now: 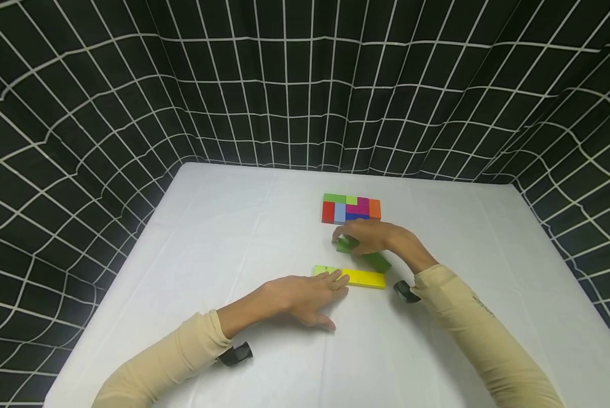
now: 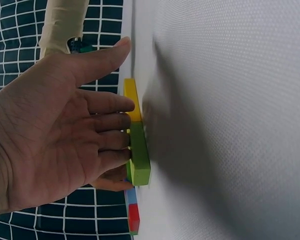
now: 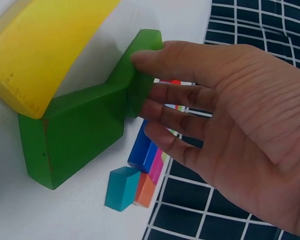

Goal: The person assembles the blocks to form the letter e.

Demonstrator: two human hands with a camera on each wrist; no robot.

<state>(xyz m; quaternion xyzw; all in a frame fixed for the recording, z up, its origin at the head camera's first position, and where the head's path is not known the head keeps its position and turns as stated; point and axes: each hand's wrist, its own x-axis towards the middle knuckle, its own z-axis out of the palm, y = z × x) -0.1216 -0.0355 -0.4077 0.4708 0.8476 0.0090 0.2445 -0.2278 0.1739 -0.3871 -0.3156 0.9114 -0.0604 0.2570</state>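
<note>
My left hand (image 1: 310, 297) lies with its fingers extended, fingertips resting on a straight row made of a light green block (image 2: 140, 155) and a yellow block (image 1: 366, 278). The thumb stands apart, over the white cloth. Just beyond that row, my right hand (image 1: 368, 235) pinches one end of a dark green block (image 3: 75, 135) between thumb and fingers. In the right wrist view this green shape bends at an angle; whether it is one piece or two touching pieces I cannot tell. Its near end lies close against the yellow block.
Farther back sits a flat rectangle of coloured blocks, with a red block (image 1: 328, 212), an orange block (image 1: 374, 208) and others. A teal block (image 3: 122, 189) shows at its near side in the right wrist view. Black grid curtains (image 1: 305, 85) surround the white table (image 1: 223, 226).
</note>
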